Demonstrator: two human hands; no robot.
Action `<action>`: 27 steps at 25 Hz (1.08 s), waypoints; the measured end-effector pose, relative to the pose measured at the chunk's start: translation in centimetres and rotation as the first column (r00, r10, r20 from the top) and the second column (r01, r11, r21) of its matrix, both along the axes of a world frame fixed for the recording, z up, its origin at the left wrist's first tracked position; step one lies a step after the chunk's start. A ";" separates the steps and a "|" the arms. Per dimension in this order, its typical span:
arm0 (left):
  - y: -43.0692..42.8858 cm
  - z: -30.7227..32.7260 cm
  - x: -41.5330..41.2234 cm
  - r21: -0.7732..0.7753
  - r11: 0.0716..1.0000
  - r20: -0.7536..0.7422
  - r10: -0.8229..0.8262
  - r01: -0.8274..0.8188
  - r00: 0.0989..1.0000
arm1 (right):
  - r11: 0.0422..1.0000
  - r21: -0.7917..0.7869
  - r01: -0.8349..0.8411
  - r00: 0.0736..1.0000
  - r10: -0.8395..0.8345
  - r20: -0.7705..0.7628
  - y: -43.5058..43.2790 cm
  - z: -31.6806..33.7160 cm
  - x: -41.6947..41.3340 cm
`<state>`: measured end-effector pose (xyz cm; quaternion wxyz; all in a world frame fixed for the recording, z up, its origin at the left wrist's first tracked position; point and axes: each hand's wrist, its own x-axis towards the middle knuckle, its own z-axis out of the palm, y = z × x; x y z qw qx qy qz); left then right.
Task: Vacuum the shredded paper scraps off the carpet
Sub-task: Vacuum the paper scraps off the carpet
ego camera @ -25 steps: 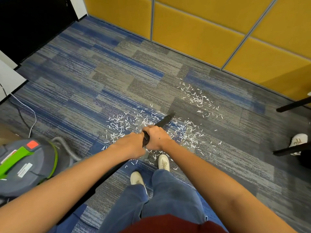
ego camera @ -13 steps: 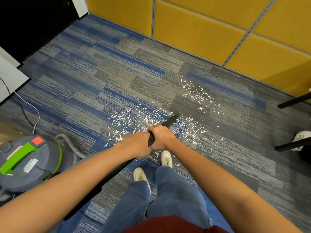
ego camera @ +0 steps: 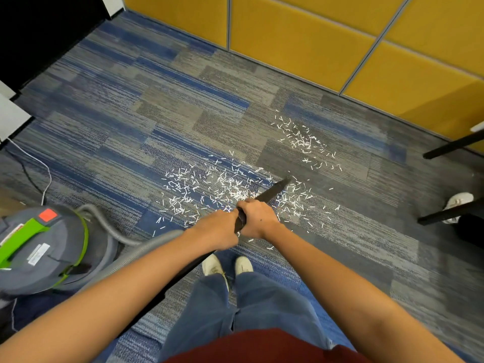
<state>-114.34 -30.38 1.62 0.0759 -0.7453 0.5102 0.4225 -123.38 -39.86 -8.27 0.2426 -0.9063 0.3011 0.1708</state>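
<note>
Head view: L hand (ego camera: 217, 227) & R hand (ego camera: 258, 218) are both wrapped tight round the black nozzle (ego camera: 273, 191), side by side, R nearer the tip. The tip sits just ahead-right of the grip, in the paper scraps (ego camera: 209, 187), which are spread both sides of it on the carpet (ego camera: 183, 100). A 2nd patch (ego camera: 301, 138) lies further ahead-right.

Doing it well, imo: tip low to the pile, slow overlapping passes, since light strips may scatter.

Room: open carpet ahead & left. Yellow wall (ego camera: 301, 43) is beyond the far patch, black legs (ego camera: 450, 146) far right. Canister (ego camera: 44, 247) + hose (ego camera: 112, 231) are left of the grip, so watch for hose drag.
</note>
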 end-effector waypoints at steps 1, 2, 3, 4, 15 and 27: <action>0.2 0.1 0.0 0.002 1.000 -0.001 0.012 -0.012 1.000 | 1.000 0.002 -0.019 1.000 0.019 0.001 0.1 0.0 0.2; 0.2 0.2 0.0 0.003 1.000 0.000 0.018 -0.018 1.000 | 1.000 0.001 -0.031 1.000 0.031 0.005 0.1 0.0 0.2; 0.2 0.3 -0.2 0.004 1.000 0.003 0.022 -0.022 1.000 | 0.999 -0.001 -0.035 0.999 0.035 0.009 0.1 0.1 0.2; 0.0 0.4 -0.4 0.002 1.000 0.009 0.024 -0.024 1.000 | 0.999 -0.004 -0.035 0.999 0.035 0.013 -0.2 0.0 0.1; -5.1 0.9 -3.1 0.017 0.999 -0.022 -0.037 0.037 0.999 | 1.000 -0.019 -0.011 1.000 0.011 -0.022 -4.8 1.0 -3.2; -5.7 2.3 -4.0 0.047 0.996 0.024 -0.080 0.079 0.996 | 1.000 -0.006 0.020 0.998 -0.020 0.055 -4.6 2.0 -4.6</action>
